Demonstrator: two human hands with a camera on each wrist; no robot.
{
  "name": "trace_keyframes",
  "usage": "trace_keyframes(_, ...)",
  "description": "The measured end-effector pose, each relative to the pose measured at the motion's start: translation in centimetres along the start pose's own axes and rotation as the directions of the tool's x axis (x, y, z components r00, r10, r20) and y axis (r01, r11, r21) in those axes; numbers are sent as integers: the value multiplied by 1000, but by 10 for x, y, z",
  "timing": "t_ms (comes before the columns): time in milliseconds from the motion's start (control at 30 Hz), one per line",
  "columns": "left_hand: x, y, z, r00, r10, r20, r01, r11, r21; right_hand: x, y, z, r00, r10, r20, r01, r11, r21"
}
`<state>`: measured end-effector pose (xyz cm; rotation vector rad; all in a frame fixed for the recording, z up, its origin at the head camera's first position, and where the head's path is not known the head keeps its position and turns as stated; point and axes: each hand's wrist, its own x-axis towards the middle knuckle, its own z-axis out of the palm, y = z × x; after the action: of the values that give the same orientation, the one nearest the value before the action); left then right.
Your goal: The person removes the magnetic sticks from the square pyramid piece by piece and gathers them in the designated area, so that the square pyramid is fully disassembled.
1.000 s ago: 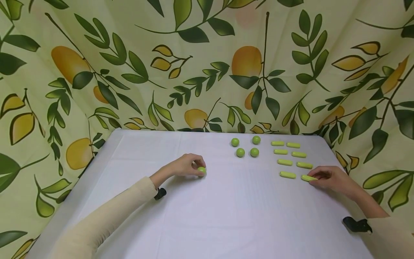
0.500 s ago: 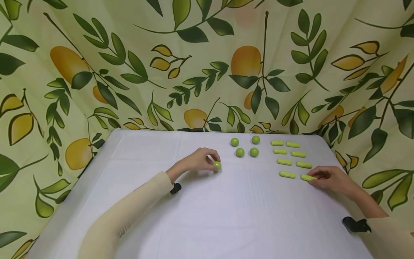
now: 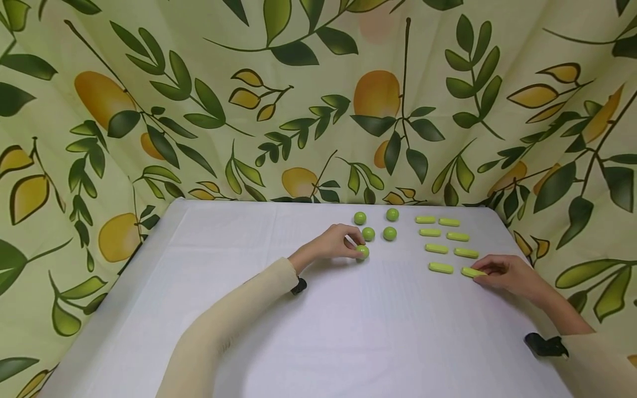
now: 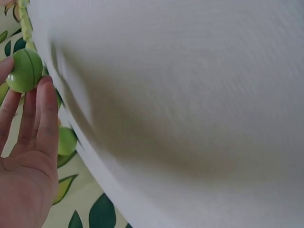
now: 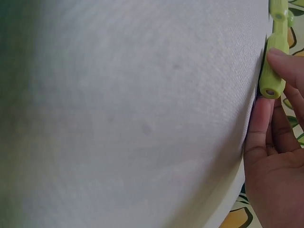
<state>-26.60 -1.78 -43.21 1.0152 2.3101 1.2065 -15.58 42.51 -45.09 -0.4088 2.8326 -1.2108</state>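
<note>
In the head view my left hand (image 3: 334, 242) pinches a green ball (image 3: 363, 252) between thumb and fingertips, just in front of several similar balls (image 3: 390, 234). The left wrist view shows a seam line around the held ball (image 4: 24, 70), with the thumb on one side and the fingers below. At the right, my right hand (image 3: 512, 275) holds the near end of a short yellow-green stick (image 3: 471, 272), the front right one of two columns of such sticks (image 3: 440, 268). In the right wrist view the stick (image 5: 273, 76) looks faceted, with a small hole in its end.
A white cloth covers the table (image 3: 298, 342). Behind it and at both sides hangs a curtain (image 3: 308, 110) printed with leaves and fruit. The balls stand at the back, left of the sticks. A black wrist camera (image 3: 546, 345) sits on the right forearm.
My left hand has carried the green ball rightward and slightly back, up to the group of balls. The right hand stays on the same stick.
</note>
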Motion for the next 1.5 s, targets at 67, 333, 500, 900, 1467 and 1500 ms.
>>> trace_keyframes(67, 4, 0, 4, 1000, 1, -3, -1, 1000, -8, 0, 1, 1, 1000, 3, -3, -3, 1000, 4)
trace_keyframes(333, 11, 3, 12, 1000, 12, -11, -12, 999, -52, 0, 1, 0, 1000, -19, -1, 19, 1000, 6)
trace_keyframes(500, 14, 4, 17, 1000, 10, -10, -11, 998, -64, -1, 1, 0, 1000, 1, -4, -1, 1000, 0)
trace_keyframes(900, 16, 3, 20, 1000, -17, 7, 17, 1000, -15, -1, 0, 0, 1000, 9, -2, -9, 1000, 1)
trace_keyframes(1467, -10, 4, 0, 1000, -20, -7, 20, 1000, 11, -3, 0, 2, 999, -35, -25, 34, 999, -19)
trace_keyframes(1500, -15, 3, -3, 1000, -18, -11, 18, 1000, 7, -3, -1, 2, 999, -37, -26, 36, 999, -19)
